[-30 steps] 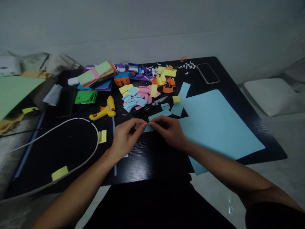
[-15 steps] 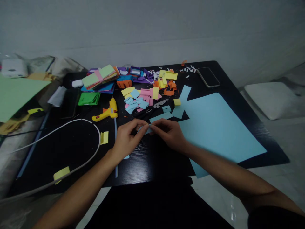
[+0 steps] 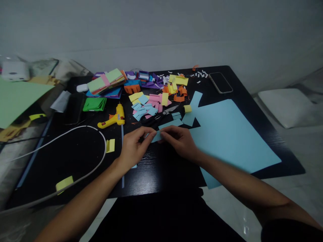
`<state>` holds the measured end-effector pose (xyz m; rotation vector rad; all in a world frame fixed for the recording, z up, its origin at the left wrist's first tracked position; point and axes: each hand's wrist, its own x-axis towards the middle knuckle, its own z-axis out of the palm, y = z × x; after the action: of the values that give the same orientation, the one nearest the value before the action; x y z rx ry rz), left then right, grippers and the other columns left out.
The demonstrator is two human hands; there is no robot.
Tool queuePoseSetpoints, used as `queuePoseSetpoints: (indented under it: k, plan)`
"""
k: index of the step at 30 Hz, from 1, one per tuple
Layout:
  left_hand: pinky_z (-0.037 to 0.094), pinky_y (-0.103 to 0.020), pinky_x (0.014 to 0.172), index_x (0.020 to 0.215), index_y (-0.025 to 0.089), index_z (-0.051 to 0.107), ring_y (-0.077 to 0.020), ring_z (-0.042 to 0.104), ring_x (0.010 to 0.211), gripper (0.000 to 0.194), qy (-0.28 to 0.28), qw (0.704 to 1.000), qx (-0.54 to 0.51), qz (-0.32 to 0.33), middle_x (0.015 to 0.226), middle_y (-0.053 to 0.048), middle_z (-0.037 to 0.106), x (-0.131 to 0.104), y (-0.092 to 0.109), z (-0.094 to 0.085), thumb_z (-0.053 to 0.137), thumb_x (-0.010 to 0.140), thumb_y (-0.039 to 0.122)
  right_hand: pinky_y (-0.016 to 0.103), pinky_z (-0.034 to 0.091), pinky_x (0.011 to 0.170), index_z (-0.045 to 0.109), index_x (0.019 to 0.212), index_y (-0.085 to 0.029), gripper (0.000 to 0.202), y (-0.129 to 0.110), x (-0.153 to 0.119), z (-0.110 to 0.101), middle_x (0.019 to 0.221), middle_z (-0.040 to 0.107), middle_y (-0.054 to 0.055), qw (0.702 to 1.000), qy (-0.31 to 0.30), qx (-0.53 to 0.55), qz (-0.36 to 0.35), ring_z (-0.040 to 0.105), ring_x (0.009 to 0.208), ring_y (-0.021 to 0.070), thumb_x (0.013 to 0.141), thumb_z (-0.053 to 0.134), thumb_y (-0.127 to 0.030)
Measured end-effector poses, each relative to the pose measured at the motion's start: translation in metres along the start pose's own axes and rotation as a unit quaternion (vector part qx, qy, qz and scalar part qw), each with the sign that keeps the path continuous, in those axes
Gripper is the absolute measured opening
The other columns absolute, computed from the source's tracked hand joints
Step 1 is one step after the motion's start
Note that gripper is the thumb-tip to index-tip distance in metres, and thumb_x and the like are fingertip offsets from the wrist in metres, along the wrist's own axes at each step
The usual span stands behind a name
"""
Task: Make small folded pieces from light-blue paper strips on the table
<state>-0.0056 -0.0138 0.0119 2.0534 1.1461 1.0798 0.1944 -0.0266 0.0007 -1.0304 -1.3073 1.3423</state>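
Between my two hands is a small light-blue paper piece (image 3: 156, 137), pinched at both ends over the black table. My left hand (image 3: 135, 144) grips its left end with thumb and fingers. The right end is in the pinch of my right hand (image 3: 180, 141). Part of the piece is hidden by my fingers. Just beyond my hands lie a blue paper strip (image 3: 171, 124) and black-handled scissors (image 3: 164, 113). A large light-blue sheet (image 3: 229, 134) spreads out beside and partly under my right forearm.
Folded blue paper pieces (image 3: 142, 110) are piled near pink, yellow, orange and purple ones. A yellow glue gun (image 3: 114, 118) with a glue stick stands left of my hands. A white cable (image 3: 102, 161) loops across the left side. A phone (image 3: 220, 82) lies at the back right.
My fingertips have moved slightly apart, and more of the blue paper piece shows between them. The things on the table have stayed in place.
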Motion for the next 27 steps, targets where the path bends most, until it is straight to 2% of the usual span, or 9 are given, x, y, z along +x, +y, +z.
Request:
queuePoseSetpoints:
  k: [5,9,12,17,20,23,27]
  plan:
    - [0.047,-0.023,0.062,0.095,0.019,0.074,-0.0102,0.060,0.063,0.011,0.008,1.000,-0.007,-0.007,0.079,0.001,0.073,-0.0003,-0.0021,0.0001,0.066,0.099,0.026,0.035,0.064,0.082,0.079,0.099,-0.022,0.018,-0.0004,-0.0003,-0.0012,0.092,0.079,0.003,0.999,-0.016,0.043,0.016,0.077,0.081,0.0175,0.090,0.075,-0.037]
    - [0.049,-0.024,0.066,0.095,0.020,0.075,-0.0108,0.063,0.067,0.011,-0.003,1.000,-0.015,-0.010,0.083,0.000,0.075,0.0002,-0.0018,0.0019,0.067,0.098,0.026,0.032,0.063,0.075,0.079,0.092,-0.021,0.019,0.0012,0.0001,0.0010,0.085,0.078,0.003,1.000,0.011,0.010,0.014,0.077,0.076,0.0177,0.088,0.078,-0.040]
    - [0.051,-0.023,0.064,0.096,0.019,0.075,-0.0112,0.065,0.067,0.012,-0.005,0.996,-0.068,-0.059,0.081,0.000,0.075,0.0022,-0.0013,0.0019,0.068,0.097,0.028,0.031,0.062,0.070,0.078,0.090,-0.021,0.020,0.0021,0.0016,0.0005,0.080,0.077,0.001,0.999,0.035,-0.004,0.012,0.076,0.070,0.0171,0.088,0.078,-0.041]
    - [0.055,-0.023,0.065,0.095,0.019,0.076,-0.0127,0.070,0.067,0.012,-0.015,0.979,-0.157,-0.130,0.077,0.000,0.076,0.0041,-0.0021,0.0011,0.071,0.094,0.030,0.032,0.062,0.075,0.077,0.091,-0.021,0.024,0.0015,0.0031,-0.0018,0.085,0.078,0.003,0.999,0.047,-0.020,0.005,0.076,0.078,0.0183,0.087,0.079,-0.044]
    - [0.056,-0.023,0.065,0.093,0.020,0.078,-0.0129,0.071,0.067,0.014,-0.017,0.982,-0.138,-0.127,0.080,0.000,0.077,0.0027,-0.0028,0.0027,0.072,0.093,0.032,0.031,0.060,0.075,0.078,0.093,-0.022,0.026,0.0034,0.0028,-0.0011,0.087,0.079,0.003,0.999,0.035,-0.038,0.002,0.075,0.079,0.0181,0.083,0.083,-0.045]
    - [0.056,-0.023,0.065,0.094,0.021,0.078,-0.0130,0.071,0.067,0.013,-0.015,0.986,-0.122,-0.115,0.080,0.000,0.078,0.0014,-0.0036,0.0036,0.072,0.093,0.033,0.031,0.060,0.072,0.078,0.086,-0.022,0.024,0.0058,0.0025,-0.0003,0.082,0.079,0.002,0.998,0.046,-0.036,0.001,0.073,0.072,0.0166,0.082,0.084,-0.045]
    - [0.056,-0.021,0.064,0.093,0.020,0.076,-0.0129,0.073,0.066,0.012,-0.039,0.985,-0.125,-0.113,0.075,0.001,0.077,0.0023,-0.0034,0.0006,0.070,0.095,0.030,0.031,0.060,0.070,0.078,0.083,-0.022,0.022,0.0043,0.0028,-0.0009,0.079,0.078,0.001,0.998,0.057,-0.015,0.011,0.073,0.068,0.0157,0.081,0.085,-0.043]
